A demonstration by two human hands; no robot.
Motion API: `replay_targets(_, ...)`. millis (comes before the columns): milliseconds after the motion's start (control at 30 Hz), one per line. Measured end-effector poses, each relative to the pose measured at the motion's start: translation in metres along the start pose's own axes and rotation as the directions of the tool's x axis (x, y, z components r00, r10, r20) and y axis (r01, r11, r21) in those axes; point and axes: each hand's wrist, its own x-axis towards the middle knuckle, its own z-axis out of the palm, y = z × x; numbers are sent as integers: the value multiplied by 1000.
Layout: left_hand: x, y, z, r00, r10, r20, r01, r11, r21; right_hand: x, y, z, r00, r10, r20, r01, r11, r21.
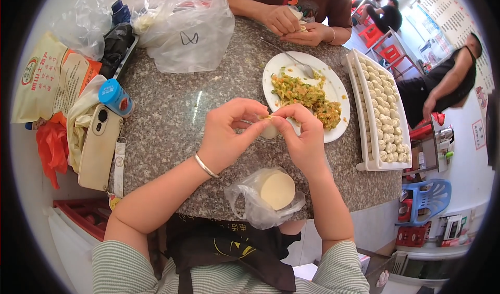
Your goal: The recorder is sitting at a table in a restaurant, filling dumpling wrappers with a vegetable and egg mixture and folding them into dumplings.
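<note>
Between my hands, over the middle of the table, is a small dumpling (269,131) with its pale wrapper partly hidden by my fingers. My left hand (229,130) pinches its top edge from one side, and my right hand (301,135) pinches it from the other, fingertips nearly meeting. Just beyond my right hand lies a white oval plate (272,70) of chopped orange and green filling (307,96), with a metal spoon (302,65) resting on it. Close to my body, a stack of round wrappers (277,190) sits on a clear plastic bag (245,197).
Stacked white trays (364,137) of finished dumplings stand at the right edge. Across the table, a person's hands (291,25) hold another dumpling. Plastic bags (187,33), a blue-lidded container (115,97) and a phone (96,145) line the left side. Another person stands beyond the trays.
</note>
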Motion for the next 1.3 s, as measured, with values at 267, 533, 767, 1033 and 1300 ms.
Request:
replay_targets(267, -2, -14, -6, 990, 87, 107, -91, 995, 32, 0, 1, -7, 994, 102, 47, -103, 995, 2)
replay_targets(533, -3, -4, 0, 995, 62, 76, -64, 997, 31, -2, -1, -1, 1000, -22, 20, 22, 1000, -22)
replay_targets(767, -2, -9, 2, 993, -52, 103, 76, 965, -251, -2, -3, 2, 994, -97, -51, 91, 990, -108)
replay_targets(1033, -3, -13, -2, 907, -322, 272, 418, 764, -491, -5, -2, 5, 999, 33, -32, -32, 998, 45)
replay_targets(1300, -5, -7, 3, 948, -273, 162, 317, 833, -453, -5, 1, 11, 990, -128, -52, 121, 984, -127)
